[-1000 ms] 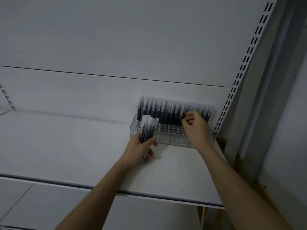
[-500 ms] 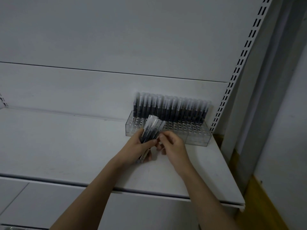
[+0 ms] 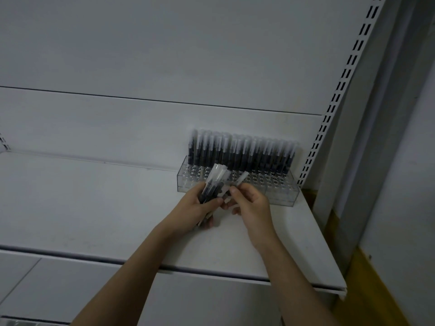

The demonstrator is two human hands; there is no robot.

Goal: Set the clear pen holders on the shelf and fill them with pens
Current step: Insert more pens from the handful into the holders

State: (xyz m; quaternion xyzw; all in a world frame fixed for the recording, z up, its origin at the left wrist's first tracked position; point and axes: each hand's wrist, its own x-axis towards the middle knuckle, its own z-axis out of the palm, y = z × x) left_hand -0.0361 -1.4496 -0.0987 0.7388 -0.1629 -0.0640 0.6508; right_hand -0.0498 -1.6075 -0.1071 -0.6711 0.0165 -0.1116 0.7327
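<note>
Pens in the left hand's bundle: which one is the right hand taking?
The black clear-capped pen on the bundle's right edge, splayed apart from the others; the right hand's fingers pinch it.

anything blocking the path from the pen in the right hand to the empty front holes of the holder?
Nothing visible. The right hand pinches one pen just in front of the clear pen holder, whose front holes are open. The filled back row stands behind them; the left hand holds its bundle off to the side.
</note>
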